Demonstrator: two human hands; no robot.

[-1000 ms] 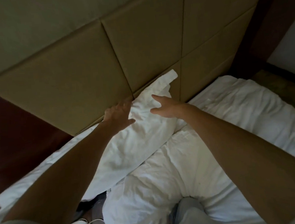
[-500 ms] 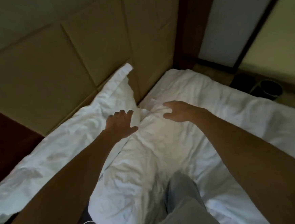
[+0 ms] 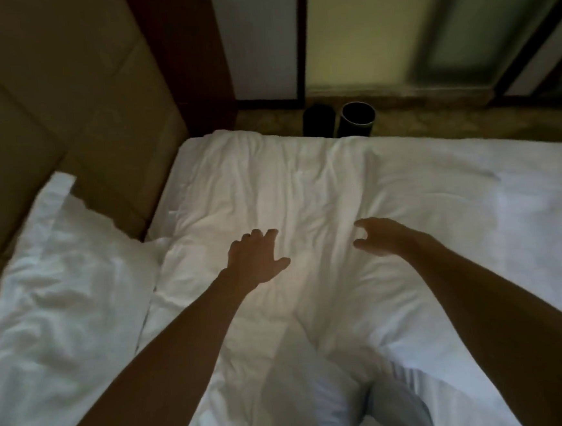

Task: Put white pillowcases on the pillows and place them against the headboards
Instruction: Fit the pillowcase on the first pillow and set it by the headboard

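The left hand and right hand have left the cased pillow, which leans on the headboard at the left, and the view has swung right. Both hands now reach, open and holding nothing (contact is unclear), over a second white pillow lying flat on the bed. One looks placed, and this one probably comes next.

Head-worn, close, downward over bed
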